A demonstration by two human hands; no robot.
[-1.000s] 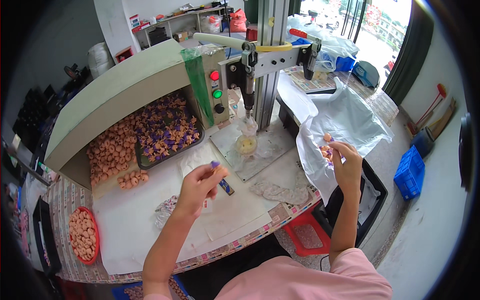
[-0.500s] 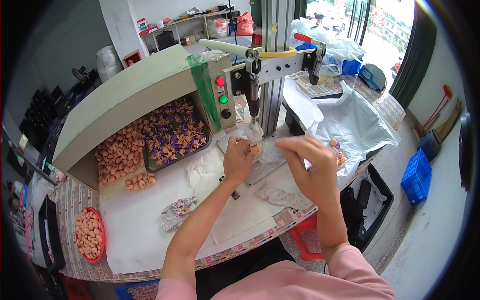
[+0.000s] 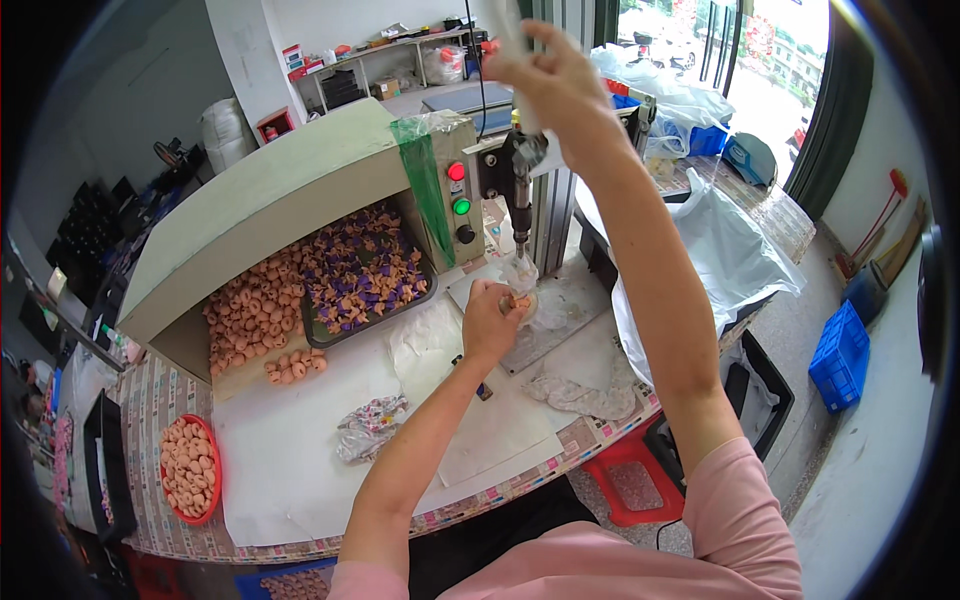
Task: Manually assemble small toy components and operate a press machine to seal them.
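Observation:
My left hand (image 3: 490, 322) pinches a small peach-coloured plastic piece (image 3: 521, 302) at the foot of the lever press, beside the clear fixture (image 3: 519, 270). The piece is mostly hidden by my fingers. Above it stands the press's metal spindle (image 3: 521, 205), pointing down. My right hand (image 3: 565, 88) is raised high, its fingers closed around the pale lever handle (image 3: 512, 35), which stands upright. My right forearm hides part of the press column and the white-lined bin.
A hood (image 3: 270, 190) shelters peach doll-head-like pieces (image 3: 255, 310) and a black tray (image 3: 370, 330) of purple-and-peach parts. A red basket (image 3: 212, 500) of peach pieces stands left. Crumpled plastic (image 3: 370, 428) lies in front. A white-lined bin (image 3: 730, 240) is at right.
My right hand has risen from beside the fixture to the lever handle. The handle has swung from lying leftward to upright. My left hand stays at the press foot.

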